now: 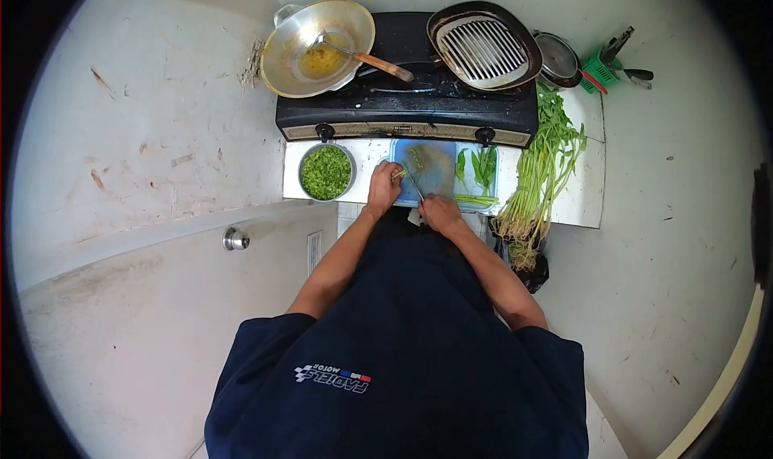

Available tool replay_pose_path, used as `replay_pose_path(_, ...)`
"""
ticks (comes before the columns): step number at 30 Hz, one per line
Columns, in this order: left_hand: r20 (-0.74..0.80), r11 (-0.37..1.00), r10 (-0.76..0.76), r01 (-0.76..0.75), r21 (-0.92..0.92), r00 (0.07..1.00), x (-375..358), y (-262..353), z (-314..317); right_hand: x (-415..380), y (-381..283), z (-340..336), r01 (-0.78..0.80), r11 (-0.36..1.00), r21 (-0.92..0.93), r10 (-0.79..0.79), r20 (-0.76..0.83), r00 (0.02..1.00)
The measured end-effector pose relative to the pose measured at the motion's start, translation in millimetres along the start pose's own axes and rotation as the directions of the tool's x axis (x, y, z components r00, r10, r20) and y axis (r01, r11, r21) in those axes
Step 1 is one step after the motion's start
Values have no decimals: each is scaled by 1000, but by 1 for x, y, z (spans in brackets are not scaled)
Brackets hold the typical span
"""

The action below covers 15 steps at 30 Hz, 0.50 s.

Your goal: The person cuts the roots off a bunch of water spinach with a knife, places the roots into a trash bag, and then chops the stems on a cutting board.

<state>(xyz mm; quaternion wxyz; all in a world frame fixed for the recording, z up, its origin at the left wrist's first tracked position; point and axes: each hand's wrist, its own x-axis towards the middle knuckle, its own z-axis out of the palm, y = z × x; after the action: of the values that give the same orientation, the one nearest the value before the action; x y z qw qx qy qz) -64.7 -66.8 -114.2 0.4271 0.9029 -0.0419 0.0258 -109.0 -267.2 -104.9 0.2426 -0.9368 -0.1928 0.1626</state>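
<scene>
"How do the hands sit, left one first?"

"The left hand is half closed, fingers curled over a few green stems. The right hand is wrapped around the handle of a knife, its blade slanting forward and left. The stems are tiny in this view, so I can't tell whether the edge touches them."

"And the containers?"

"From the left: a wok on the stove, with yellowish liquid or residue in the bottom and a wooden-handled ladle resting across its rim. In front of the stove, a round bowl is nearly full of chopped greens. Further right, a ridged grill pan sits on the stove, then a pot, then a green basket with dark-handled utensils in it."

"Where are the stems, relative to the hands?"

"Under the left fingertips, over the left part of the blue board, just beyond the knife's tip side. Leaves and cut stalks lie on the right part, past the right hand. Beside the board, a rooted bunch of greens lies on the counter."
</scene>
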Motion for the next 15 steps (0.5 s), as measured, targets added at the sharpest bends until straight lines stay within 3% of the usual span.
replay_pose_path(6,1,999,-26,26,-20,1000,0,2,0,14,-1,0,-27,999,-39,31,101,994)
replay_pose_path(15,-41,999,36,-36,1,998,-1,-3,4,8,-4,-6,-46,999,-28,48,73,996)
